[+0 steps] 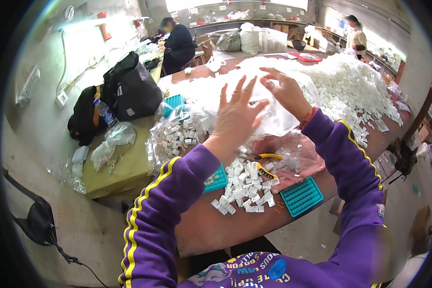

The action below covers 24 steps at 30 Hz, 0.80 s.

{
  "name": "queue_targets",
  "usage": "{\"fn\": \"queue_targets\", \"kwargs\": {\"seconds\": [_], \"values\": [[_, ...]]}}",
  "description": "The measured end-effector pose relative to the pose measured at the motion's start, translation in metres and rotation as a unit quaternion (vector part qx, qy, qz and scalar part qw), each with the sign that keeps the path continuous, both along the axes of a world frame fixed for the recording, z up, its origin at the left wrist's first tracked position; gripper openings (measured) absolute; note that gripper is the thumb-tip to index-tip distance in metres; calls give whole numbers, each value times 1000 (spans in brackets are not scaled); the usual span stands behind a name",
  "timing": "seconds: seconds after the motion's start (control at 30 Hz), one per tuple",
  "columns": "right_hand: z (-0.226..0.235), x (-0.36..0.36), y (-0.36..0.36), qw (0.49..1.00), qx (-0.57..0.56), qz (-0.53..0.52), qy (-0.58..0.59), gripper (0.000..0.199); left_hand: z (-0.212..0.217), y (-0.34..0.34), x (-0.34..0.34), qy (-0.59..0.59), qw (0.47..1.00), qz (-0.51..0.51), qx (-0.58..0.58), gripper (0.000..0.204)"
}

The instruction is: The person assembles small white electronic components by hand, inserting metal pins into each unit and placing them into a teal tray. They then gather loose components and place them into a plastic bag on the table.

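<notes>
My left hand (237,115) is raised over the table with its fingers spread, nothing seen in it. Across from it my right hand (288,93) reaches over a thin white plastic bag (279,117), its thumb and forefinger apart. The bag lies under and between both hands; what is inside cannot be made out. Nearer to me is a loose pile of small white plastic pieces (245,185). Yellow-handled pliers (270,156) rest beside it, at the edge of a pink cloth (305,165).
A large heap of white pieces (350,81) covers the far right of the brown table (206,235). A teal tray (301,197) lies at the front edge, another teal tray (218,180) by my left sleeve. A clear bag of pieces (177,137) and black bags (132,89) stand left. Two people work farther off.
</notes>
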State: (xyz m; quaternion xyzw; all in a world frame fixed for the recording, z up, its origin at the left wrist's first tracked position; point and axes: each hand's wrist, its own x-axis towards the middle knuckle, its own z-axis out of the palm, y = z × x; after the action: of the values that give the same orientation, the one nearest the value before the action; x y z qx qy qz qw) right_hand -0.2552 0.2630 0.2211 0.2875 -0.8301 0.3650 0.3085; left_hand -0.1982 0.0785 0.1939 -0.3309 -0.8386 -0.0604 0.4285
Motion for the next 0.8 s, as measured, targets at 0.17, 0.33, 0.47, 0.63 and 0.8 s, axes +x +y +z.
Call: {"fn": "queue_targets", "kwargs": {"seconds": [0.17, 0.33, 0.47, 0.63, 0.8], "values": [[-11, 5, 17, 995, 89, -9, -38, 28, 8, -31, 0, -70, 962, 13, 263, 17], [-51, 44, 45, 955, 293, -23, -42, 23, 6, -98, 54, -270, 816, -57, 509, 16], [-57, 63, 53, 940, 336, -21, -64, 23, 14, -126, 67, -259, 782, -148, 547, 31], [-45, 81, 42, 940, 336, 28, -52, 24, 32, -124, 61, -239, 746, -214, 584, 38], [-28, 86, 26, 948, 308, 56, -63, 24, 32, -110, 60, -246, 774, -221, 540, 37]]}}
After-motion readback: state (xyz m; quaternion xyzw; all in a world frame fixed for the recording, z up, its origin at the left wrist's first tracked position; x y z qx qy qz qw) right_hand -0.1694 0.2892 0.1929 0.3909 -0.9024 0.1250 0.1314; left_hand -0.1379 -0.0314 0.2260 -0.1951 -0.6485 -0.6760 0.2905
